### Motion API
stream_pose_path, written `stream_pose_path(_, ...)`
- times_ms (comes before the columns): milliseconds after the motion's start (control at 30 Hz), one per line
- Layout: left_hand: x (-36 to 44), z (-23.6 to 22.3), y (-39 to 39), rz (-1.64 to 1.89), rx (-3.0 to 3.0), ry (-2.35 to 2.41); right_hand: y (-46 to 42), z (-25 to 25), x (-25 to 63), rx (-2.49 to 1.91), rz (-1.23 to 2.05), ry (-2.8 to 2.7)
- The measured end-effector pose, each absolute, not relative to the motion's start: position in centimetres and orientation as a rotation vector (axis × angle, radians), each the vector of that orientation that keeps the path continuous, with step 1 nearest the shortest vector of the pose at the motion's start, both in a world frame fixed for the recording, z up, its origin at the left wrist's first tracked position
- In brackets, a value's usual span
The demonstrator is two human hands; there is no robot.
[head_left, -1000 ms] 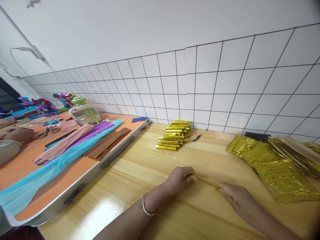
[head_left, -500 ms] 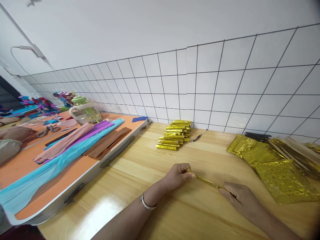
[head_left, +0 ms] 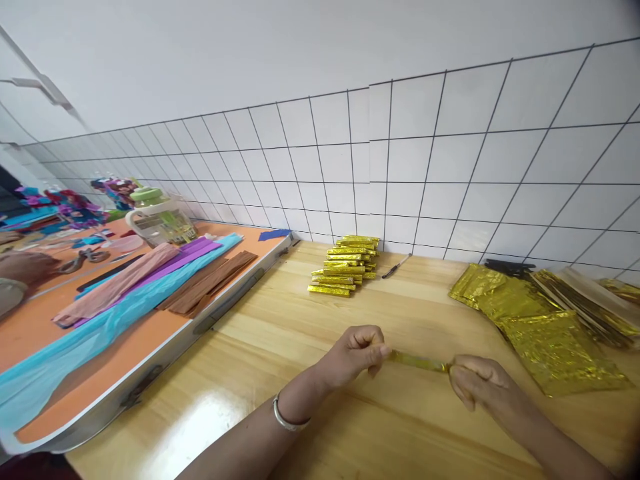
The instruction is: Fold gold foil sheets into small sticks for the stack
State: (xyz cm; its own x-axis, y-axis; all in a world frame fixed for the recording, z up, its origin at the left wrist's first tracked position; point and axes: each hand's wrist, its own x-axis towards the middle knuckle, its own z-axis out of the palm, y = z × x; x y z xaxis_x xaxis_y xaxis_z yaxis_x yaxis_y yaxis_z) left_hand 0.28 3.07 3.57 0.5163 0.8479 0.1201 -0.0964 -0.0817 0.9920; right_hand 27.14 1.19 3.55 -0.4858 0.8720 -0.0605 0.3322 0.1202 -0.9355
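Note:
A narrow strip of gold foil [head_left: 419, 361] is stretched between my two hands above the wooden table. My left hand [head_left: 357, 353], with a silver bangle on its wrist, pinches the strip's left end. At the other end my right hand [head_left: 480, 381] is closed around the foil, its fingertips partly hidden. Beyond my left hand lies a stack of folded gold foil strips [head_left: 345, 265]. Flat gold foil sheets [head_left: 555, 347] rest to the right of my right hand.
A pen [head_left: 397, 267] lies beside the stack, near the tiled wall [head_left: 320, 160]. On the left, an orange-topped table [head_left: 150, 333] carries brown strips [head_left: 213, 283], blue fabric [head_left: 125, 313], scissors [head_left: 84, 259] and a jug [head_left: 163, 217]. Another person's hand [head_left: 25, 270] shows at far left.
The foil strip has turned from a downward slant to nearly level, its flat side now showing. My right hand has risen slightly and changed its grip. The view has shifted a little.

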Motion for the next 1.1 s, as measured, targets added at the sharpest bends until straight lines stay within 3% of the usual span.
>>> stream_pose_path(133, 0.5, 2.9, 4.1, 1.0, 1.425, 0.873, 1.8, 3.0, 27.1, -1.275, 1.191, -2.001)
stream_pose_path(300, 1.5, 1.8, 4.4, 1.013, 1.19, 0.848, 1.2, 1.4, 26.2, -1.211, 0.37, -2.468)
stream_pose_path(400, 2.1, 1.7, 4.0, 1.016, 1.157, 0.851, 0.7, 1.4, 25.5, -1.143, 0.205, -2.563)
stream_pose_path(800, 3.9, 2.4, 2.2, 0.962, 1.186, 0.708, 0.3, 2.3, 24.1, -1.329, 1.087, -2.149)
stream_pose_path(1100, 4.1, 1.8, 2.3, 1.014, 1.159, 0.727, 0.8, 2.2, 24.6, -1.27, 1.463, -1.741)
